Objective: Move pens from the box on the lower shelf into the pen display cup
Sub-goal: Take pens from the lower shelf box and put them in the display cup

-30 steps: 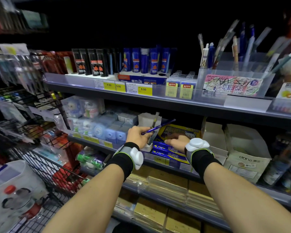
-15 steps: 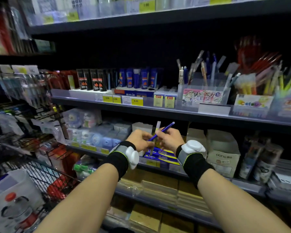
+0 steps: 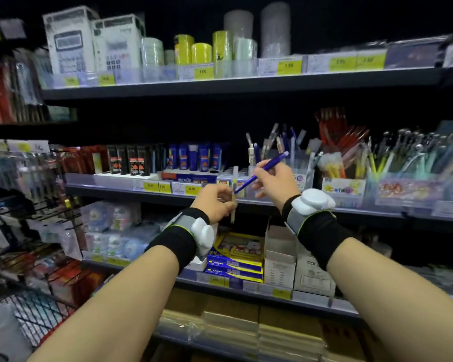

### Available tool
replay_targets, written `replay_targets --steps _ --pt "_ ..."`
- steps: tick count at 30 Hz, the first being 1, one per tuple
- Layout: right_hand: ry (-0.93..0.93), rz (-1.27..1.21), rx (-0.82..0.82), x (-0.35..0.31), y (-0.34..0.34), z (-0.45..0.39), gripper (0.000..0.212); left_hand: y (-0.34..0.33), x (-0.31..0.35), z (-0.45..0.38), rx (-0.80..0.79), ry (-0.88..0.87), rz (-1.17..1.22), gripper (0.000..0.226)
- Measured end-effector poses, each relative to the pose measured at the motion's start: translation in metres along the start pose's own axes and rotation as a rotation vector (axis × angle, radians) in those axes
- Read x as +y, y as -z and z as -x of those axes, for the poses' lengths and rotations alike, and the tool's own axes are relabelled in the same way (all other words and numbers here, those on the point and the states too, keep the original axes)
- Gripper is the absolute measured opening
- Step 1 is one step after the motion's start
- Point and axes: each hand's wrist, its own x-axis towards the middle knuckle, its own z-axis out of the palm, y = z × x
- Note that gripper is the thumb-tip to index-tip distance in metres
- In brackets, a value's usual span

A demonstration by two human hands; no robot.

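Both hands are working at chest height before the middle shelf. My right hand (image 3: 273,182) is pinching a slim blue pen (image 3: 260,172), slanted with its rounded end up toward the pen display cup (image 3: 280,163); my left hand (image 3: 216,205) is closed around a pale, narrow upright stick (image 3: 234,194), pen or sleeve I cannot tell. I am judging the task partway: the clear plastic cup is already bristling with thin barrels, while this pen is not yet in it. Below my left wrist, a white cardboard box (image 3: 199,263) is showing on the lower shelf (image 3: 246,286), its contents hidden from me.
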Motion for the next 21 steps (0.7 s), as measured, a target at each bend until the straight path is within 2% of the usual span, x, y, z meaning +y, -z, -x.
replay_targets --steps 3,7,11,15,18,21 --pt "0.079 -0.01 0.117 -0.02 0.025 -0.015 0.015 0.003 0.025 -0.011 0.108 -0.042 0.097 0.026" --pt "0.12 0.064 0.253 -0.031 0.052 -0.035 0.022 0.006 0.054 -0.028 0.212 -0.101 0.186 0.022" --pt "0.133 0.159 0.257 -0.031 0.064 -0.046 0.033 0.003 0.072 -0.045 0.248 -0.146 0.167 0.014" --pt "0.11 0.247 0.214 -0.033 0.063 -0.053 0.022 -0.003 0.082 -0.055 0.262 -0.176 0.215 0.007" --pt "0.132 0.38 0.179 -0.032 0.064 -0.059 0.008 -0.013 0.087 -0.067 0.27 -0.215 0.208 0.014" --pt "0.174 0.495 0.19 -0.035 0.063 -0.062 0.014 -0.021 0.092 -0.074 0.264 -0.225 0.169 0.012"
